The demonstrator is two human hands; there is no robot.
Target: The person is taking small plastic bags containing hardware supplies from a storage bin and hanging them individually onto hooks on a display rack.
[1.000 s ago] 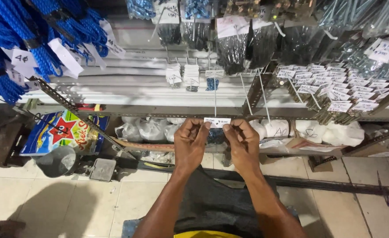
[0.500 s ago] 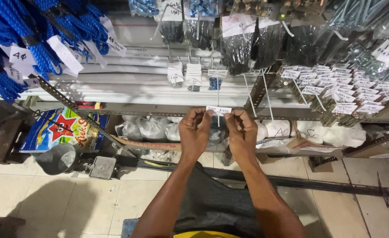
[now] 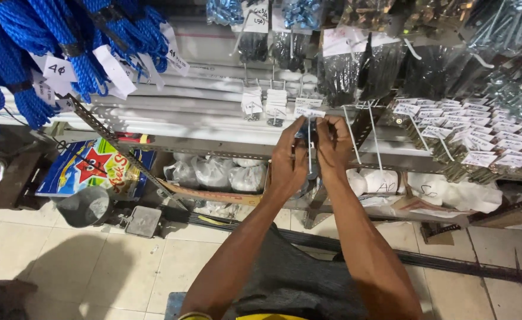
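Observation:
My left hand [image 3: 288, 155] and my right hand [image 3: 333, 144] are raised side by side in front of a metal rack. Together they pinch a small clear packet [image 3: 306, 131] with a white paper tag [image 3: 308, 111] on top. The packet sits at the tip of a thin metal peg hook [image 3: 310, 151] that sticks out from the rack between my hands. Whether the packet is threaded on the hook I cannot tell. Similar tagged packets [image 3: 264, 104] hang on hooks just to the left.
Blue rope coils [image 3: 33, 44] with white tags hang at upper left. Rows of tagged hardware packets [image 3: 468, 139] fill hooks at right, dark bagged items [image 3: 355, 68] above. White bags [image 3: 213, 173], a colourful box [image 3: 89, 169] and a grey bucket [image 3: 83, 207] sit low. Long rods [image 3: 450, 264] lie on the tiled floor.
Both hands have risen with the tagged packet, from the lower shelf rail up to the level of the peg hooks.

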